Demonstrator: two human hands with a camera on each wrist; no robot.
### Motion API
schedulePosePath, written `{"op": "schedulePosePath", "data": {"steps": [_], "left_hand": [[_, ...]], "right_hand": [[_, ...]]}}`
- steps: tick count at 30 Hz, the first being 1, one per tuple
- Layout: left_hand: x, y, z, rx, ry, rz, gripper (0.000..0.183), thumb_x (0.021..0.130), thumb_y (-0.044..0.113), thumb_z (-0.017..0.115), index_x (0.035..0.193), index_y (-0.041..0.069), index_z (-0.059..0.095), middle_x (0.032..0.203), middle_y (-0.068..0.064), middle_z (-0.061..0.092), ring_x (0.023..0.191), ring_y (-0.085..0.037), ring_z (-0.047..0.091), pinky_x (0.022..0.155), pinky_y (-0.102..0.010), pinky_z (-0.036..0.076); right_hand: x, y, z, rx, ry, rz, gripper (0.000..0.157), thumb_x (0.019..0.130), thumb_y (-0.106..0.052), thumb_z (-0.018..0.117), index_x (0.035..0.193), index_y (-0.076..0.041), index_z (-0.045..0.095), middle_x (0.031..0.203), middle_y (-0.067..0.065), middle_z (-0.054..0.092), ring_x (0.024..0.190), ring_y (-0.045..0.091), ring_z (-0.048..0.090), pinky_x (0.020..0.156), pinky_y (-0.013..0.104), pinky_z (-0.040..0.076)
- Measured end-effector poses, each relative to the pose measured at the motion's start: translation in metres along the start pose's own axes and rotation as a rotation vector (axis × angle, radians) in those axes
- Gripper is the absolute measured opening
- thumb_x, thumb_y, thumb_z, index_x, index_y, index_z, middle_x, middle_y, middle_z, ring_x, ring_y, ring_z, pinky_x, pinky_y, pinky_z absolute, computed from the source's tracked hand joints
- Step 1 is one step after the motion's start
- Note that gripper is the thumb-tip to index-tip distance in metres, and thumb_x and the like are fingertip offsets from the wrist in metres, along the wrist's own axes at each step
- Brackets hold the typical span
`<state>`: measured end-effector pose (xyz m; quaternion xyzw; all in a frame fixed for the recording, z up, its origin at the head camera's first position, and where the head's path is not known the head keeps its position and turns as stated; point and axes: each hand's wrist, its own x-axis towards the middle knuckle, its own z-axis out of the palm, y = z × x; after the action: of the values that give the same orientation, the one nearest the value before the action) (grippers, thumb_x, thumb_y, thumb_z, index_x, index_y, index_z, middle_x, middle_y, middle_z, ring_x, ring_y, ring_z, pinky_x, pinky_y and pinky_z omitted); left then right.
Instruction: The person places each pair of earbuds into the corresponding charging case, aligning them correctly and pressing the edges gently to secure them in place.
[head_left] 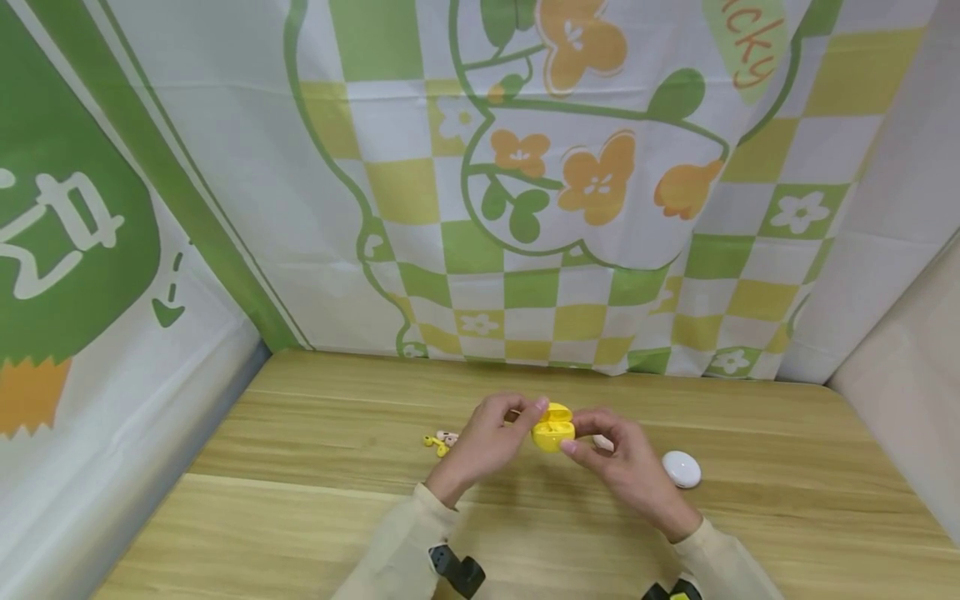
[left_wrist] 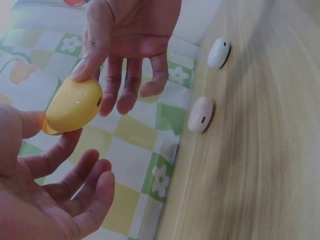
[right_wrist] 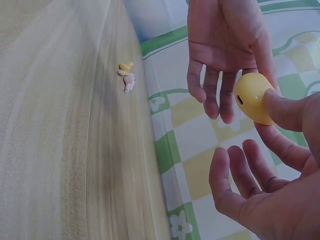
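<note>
A yellow earbud case [head_left: 553,435] is held up over the table between both hands, its lid tilted up. The left hand [head_left: 491,437] pinches it at the lid side with thumb and index finger. On the other side, the right hand [head_left: 628,467] grips the case body between thumb and fingers. The left wrist view shows the glossy underside with a small dark port, and the other fingers of both hands spread loosely. Yellow and pink earbuds [right_wrist: 127,77] lie together on the table, partly behind the left hand in the head view.
On the wooden table [head_left: 315,517], a white case [head_left: 682,469] lies right of the right hand. A pink case [left_wrist: 201,115] sits near it, mostly hidden behind the right hand in the head view. A patterned cloth [head_left: 480,250] hangs along the table's back edge.
</note>
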<state>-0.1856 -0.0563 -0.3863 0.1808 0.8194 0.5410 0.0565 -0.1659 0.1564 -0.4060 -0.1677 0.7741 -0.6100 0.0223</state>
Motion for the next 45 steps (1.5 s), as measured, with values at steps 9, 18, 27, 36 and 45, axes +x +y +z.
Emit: {"op": "schedulePosePath", "data": {"steps": [9,18,27,36,45], "left_hand": [[-0.005,-0.011,-0.010,-0.023,0.041,-0.014,0.046,0.107,0.046,0.049,0.118,0.006,0.069,0.111,-0.005,0.068,0.105,-0.027,0.065,0.088,-0.040,0.055],[-0.014,-0.032,-0.044,0.086,0.143,-0.007,0.027,0.105,0.024,0.059,0.120,0.004,0.068,0.108,-0.005,0.070,0.101,-0.023,0.065,0.087,-0.043,0.054],[-0.022,-0.050,-0.069,0.225,0.206,-0.045,0.016,0.101,0.016,0.064,0.110,0.004,0.071,0.098,-0.002,0.069,0.091,-0.021,0.065,0.083,-0.042,0.054],[-0.030,-0.064,-0.075,0.305,0.154,-0.085,0.007,0.099,0.012,0.066,0.099,0.006,0.070,0.090,0.000,0.066,0.085,-0.016,0.062,0.081,-0.038,0.053],[-0.030,-0.075,-0.077,0.378,0.098,-0.097,0.004,0.096,0.010,0.070,0.097,0.006,0.071,0.087,0.001,0.066,0.080,-0.013,0.061,0.076,-0.036,0.054]], "right_hand": [[-0.003,-0.001,-0.002,-0.054,0.042,0.022,0.025,0.093,-0.015,0.075,0.114,-0.003,0.071,0.113,0.010,0.068,0.105,0.022,0.065,0.087,0.029,0.056],[-0.007,0.000,-0.006,-0.044,0.066,0.031,0.025,0.093,-0.012,0.075,0.114,0.001,0.070,0.107,0.012,0.069,0.097,0.018,0.066,0.084,0.028,0.057],[-0.009,0.002,-0.007,-0.020,0.090,0.016,0.023,0.093,-0.008,0.075,0.111,0.005,0.070,0.104,0.013,0.068,0.093,0.016,0.065,0.081,0.027,0.057],[-0.009,0.004,-0.009,-0.017,0.096,0.043,0.024,0.093,-0.008,0.074,0.111,0.006,0.069,0.107,0.015,0.068,0.095,0.018,0.065,0.082,0.027,0.057],[-0.008,0.006,-0.009,-0.017,0.113,0.055,0.024,0.092,-0.006,0.075,0.111,0.007,0.068,0.107,0.015,0.067,0.094,0.019,0.066,0.082,0.026,0.057]]}}
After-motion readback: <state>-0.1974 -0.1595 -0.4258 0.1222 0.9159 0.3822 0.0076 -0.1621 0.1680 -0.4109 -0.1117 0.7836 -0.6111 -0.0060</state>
